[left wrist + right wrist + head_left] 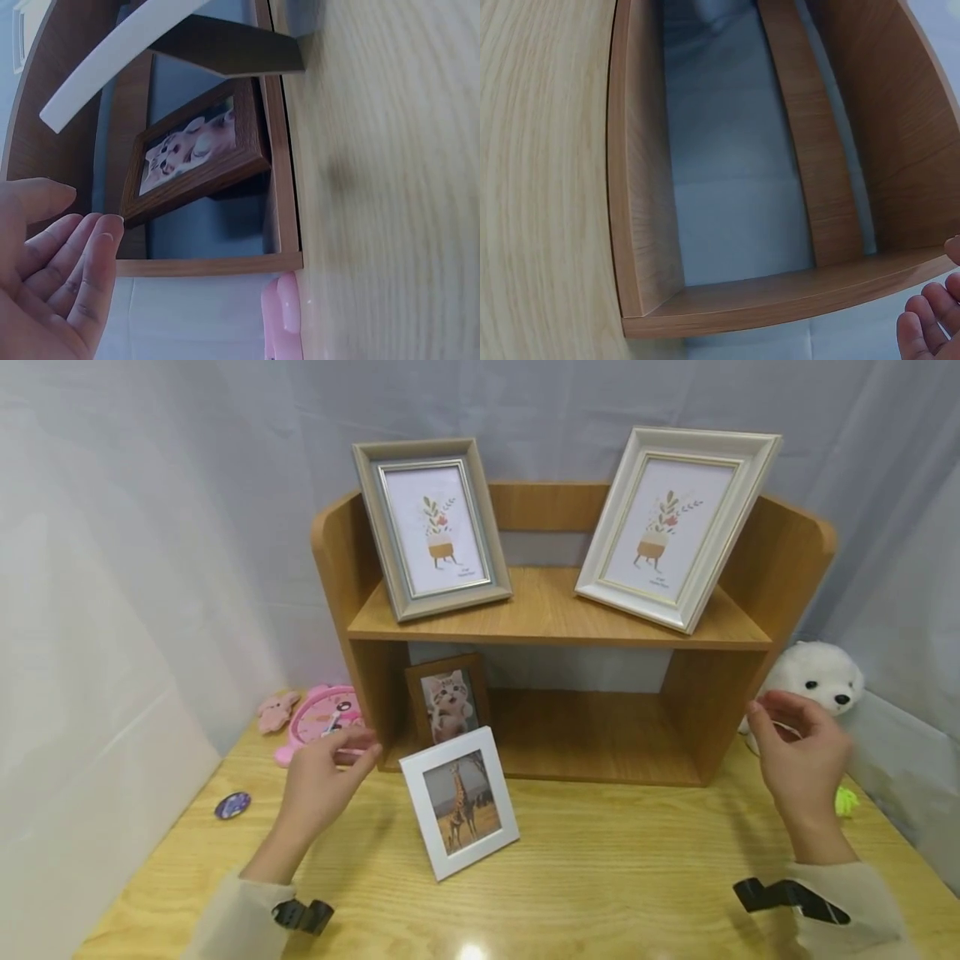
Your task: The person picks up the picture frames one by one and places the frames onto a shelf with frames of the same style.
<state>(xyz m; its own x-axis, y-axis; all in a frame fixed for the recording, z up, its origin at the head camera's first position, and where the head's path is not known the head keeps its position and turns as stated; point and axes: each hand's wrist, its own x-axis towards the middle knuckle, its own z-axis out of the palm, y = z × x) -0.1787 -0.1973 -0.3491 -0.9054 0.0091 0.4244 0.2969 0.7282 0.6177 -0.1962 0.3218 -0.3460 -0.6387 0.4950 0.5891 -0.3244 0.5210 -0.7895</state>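
My left hand (322,785) hovers left of a white picture frame (420,802) with a giraffe photo, which stands on the table. Its fingers are loosely bent and hold nothing. Behind that frame, a brown picture frame (485,693) with a kitten photo leans in the shelf's lower left; the left wrist view shows my fingertips (111,225) overlapping its corner. On the right, my right hand (806,760) is raised beside the shelf's side panel, in front of a white plush seal (832,664). Nothing is between its relaxed fingers.
A wooden shelf (555,631) bears a beige picture frame (491,552) and a cream picture frame (738,510) on top. Left of it lie a pink clock (315,722), a small pink toy (276,712) and a purple oval item (232,805). A yellow-green thing (846,802) is at right.
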